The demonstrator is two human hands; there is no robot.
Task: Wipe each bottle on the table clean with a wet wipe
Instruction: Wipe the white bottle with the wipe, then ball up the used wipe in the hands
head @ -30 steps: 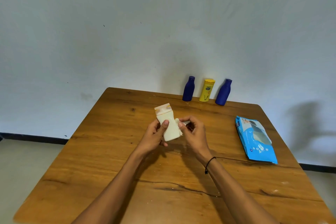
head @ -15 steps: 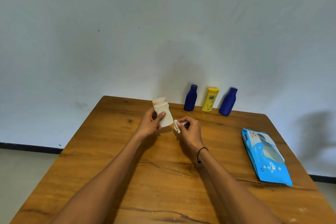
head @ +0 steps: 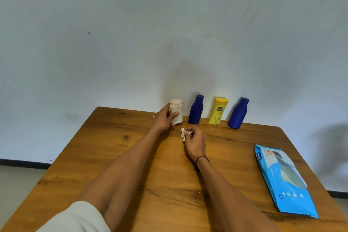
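Note:
My left hand (head: 164,121) grips a white bottle (head: 177,111) with a pale cap, standing upright at the far edge of the wooden table (head: 105,156). To its right, along the wall, stand a dark blue bottle (head: 196,109), a yellow bottle (head: 218,111) and a second dark blue bottle (head: 238,113). My right hand (head: 194,142) hovers just in front of the white bottle and pinches a crumpled white wet wipe (head: 183,134) between thumb and fingers.
A light blue pack of wet wipes (head: 284,181) lies flat near the table's right edge. Small crumbs dot the wood in front of my arms. A plain wall rises right behind the row of bottles.
My left hand carried the white bottle away from me and stood it at the left end of the row. My right hand followed with the wipe, now apart from the bottle.

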